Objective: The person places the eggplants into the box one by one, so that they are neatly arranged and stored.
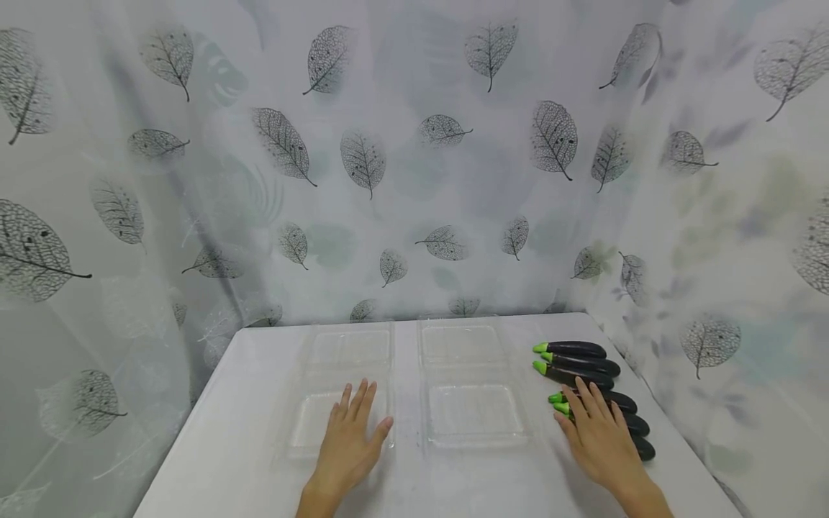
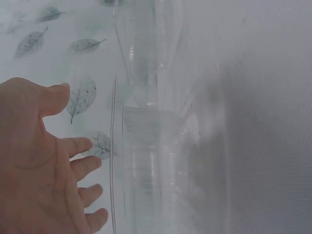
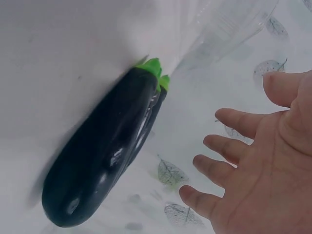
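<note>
1. Dark purple eggplants lie in a column at the right of the white table, green stems leftward.
2. The right hand hovers above the nearer ones, fingers spread, holding nothing.
3. The left hand, likewise spread, hovers above the left clear container.

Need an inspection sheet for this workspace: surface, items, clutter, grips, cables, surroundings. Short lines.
Surface: white tabletop, flat.
Items: left container and right container, clear plastic, lids open, no eggplants seen inside; six eggplants visible in a group on the right, some partly hidden.
Clutter: nothing seen.
Grips: left grip, fingers extended over the left container's near half; right grip, fingers extended over the nearer eggplants. Both hold nothing; contact unclear.
Cables: nothing seen.
Surroundings: leaf-print sheeting behind and at both sides.
</note>
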`<action>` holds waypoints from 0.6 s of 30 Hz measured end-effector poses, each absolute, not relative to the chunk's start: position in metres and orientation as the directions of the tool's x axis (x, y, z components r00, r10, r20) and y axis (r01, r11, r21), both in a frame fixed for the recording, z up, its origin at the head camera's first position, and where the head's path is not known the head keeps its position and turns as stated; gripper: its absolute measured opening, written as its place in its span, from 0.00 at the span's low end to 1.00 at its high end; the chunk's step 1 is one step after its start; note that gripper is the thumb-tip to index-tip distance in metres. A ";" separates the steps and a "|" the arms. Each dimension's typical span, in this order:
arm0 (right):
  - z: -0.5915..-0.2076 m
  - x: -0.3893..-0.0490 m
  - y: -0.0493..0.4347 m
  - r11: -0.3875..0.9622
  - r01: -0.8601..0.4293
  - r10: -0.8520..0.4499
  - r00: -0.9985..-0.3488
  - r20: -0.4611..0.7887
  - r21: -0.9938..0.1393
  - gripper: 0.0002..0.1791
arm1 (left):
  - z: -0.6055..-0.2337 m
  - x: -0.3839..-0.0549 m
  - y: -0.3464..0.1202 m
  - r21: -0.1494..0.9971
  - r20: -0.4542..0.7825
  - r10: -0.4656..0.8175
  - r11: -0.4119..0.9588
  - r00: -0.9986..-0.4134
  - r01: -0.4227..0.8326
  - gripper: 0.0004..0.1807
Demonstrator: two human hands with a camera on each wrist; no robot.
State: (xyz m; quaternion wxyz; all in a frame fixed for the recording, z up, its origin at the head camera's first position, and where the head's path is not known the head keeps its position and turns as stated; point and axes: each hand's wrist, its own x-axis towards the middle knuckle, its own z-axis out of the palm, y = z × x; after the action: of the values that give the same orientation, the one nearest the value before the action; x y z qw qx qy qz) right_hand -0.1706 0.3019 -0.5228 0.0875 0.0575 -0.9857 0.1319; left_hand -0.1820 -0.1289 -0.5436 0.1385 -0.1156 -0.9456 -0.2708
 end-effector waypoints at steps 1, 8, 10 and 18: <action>-0.524 -0.170 0.304 0.959 -0.136 -0.091 -0.978 0.187 -0.249 0.34 | -0.542 -0.181 -0.127 0.487 0.306 0.150 0.824 -0.940 0.290 0.40; -0.527 -0.167 0.314 0.955 -0.117 -0.078 -0.985 0.153 -0.272 0.38 | -0.533 -0.180 -0.117 0.496 0.234 0.186 0.821 -0.954 0.282 0.40; -0.527 -0.166 0.316 0.954 -0.113 -0.076 -0.987 0.140 -0.279 0.39 | -0.534 -0.180 -0.114 0.496 0.244 0.191 0.818 -0.951 0.292 0.39; -0.529 -0.164 0.326 0.957 -0.096 -0.064 -0.990 0.126 -0.275 0.37 | -0.534 -0.182 -0.099 0.531 0.250 0.189 0.794 -0.950 0.297 0.37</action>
State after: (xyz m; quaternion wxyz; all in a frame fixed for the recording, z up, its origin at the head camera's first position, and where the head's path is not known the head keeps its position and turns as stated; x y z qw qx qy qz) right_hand -0.1642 0.3256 -0.5288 0.0579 0.0405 -0.9874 0.1414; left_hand -0.1819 -0.0991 -0.5337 0.0924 -0.1289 -0.9425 -0.2943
